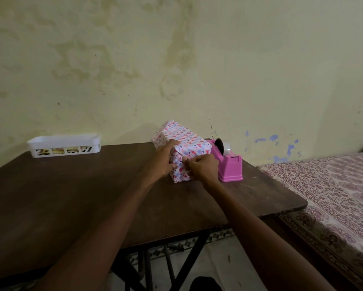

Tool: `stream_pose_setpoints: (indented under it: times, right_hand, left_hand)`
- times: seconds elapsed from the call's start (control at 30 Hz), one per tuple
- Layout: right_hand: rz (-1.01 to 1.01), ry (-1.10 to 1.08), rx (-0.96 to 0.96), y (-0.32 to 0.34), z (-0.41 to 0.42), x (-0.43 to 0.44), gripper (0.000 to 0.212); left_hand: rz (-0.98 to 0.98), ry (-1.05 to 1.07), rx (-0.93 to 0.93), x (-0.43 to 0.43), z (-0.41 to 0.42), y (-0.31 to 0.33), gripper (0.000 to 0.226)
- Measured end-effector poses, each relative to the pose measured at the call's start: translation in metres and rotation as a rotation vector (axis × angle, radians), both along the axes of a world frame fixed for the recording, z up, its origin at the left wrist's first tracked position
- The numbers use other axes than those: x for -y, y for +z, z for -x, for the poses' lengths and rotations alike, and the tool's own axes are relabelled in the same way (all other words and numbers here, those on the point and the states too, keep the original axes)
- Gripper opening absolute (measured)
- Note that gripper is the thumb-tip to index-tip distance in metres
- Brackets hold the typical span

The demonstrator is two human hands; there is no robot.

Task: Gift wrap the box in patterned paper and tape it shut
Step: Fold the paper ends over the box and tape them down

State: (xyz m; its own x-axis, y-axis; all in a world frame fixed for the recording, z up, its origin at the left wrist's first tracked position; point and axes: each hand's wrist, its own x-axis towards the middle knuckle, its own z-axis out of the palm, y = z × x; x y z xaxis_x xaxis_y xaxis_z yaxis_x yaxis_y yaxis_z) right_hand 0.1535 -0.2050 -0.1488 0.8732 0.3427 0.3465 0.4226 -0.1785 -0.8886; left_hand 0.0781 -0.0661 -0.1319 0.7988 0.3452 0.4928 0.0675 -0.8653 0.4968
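Now left hand [164, 162] grips the wrapped box [187, 139] (fingers [190, 164] of right hand [202, 168] pinch paper [179, 175]).

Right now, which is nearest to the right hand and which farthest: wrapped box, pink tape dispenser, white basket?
1. Wrapped box, touching the right hand.
2. Pink tape dispenser, just to its right.
3. White basket, far left.
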Motion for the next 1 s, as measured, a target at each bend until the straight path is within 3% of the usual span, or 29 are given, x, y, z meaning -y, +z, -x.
stream_pose_setpoints:
  times: [0.2, 0.37, 0.4, 0.5, 0.57, 0.73, 0.87, 1.0]
  right_hand:
    - [0.063, -0.025, 0.026, 0.003, 0.001, -0.001, 0.028]
    - [0.179, -0.102, 0.17, 0.002, 0.002, -0.006, 0.037]
    - [0.204, -0.126, 0.196, 0.0, 0.002, -0.006, 0.042]
    - [0.285, -0.153, 0.23, -0.007, 0.0, 0.002, 0.084]
    - [0.297, -0.132, 0.22, -0.01, -0.002, 0.006, 0.093]
    - [0.297, -0.156, 0.245, -0.011, 0.001, 0.005, 0.07]
    - [0.356, -0.114, 0.23, -0.015, -0.003, 0.017, 0.038]
    - [0.298, -0.204, 0.361, -0.005, -0.002, 0.023, 0.053]
  left_hand:
    - [-0.003, -0.028, -0.041, -0.002, -0.001, 0.005, 0.071]
    - [-0.01, -0.034, -0.056, -0.004, 0.0, 0.006, 0.07]
    - [-0.007, -0.035, -0.053, -0.004, 0.0, 0.006, 0.07]
    - [-0.02, -0.04, -0.04, -0.007, 0.002, 0.005, 0.07]
    - [-0.034, -0.047, -0.03, -0.008, 0.002, 0.005, 0.069]
    - [-0.041, -0.054, -0.038, -0.008, 0.002, 0.006, 0.069]
    - [-0.02, -0.055, -0.055, -0.008, 0.003, 0.005, 0.068]
    - [0.041, -0.06, -0.064, -0.003, 0.001, 0.005, 0.076]
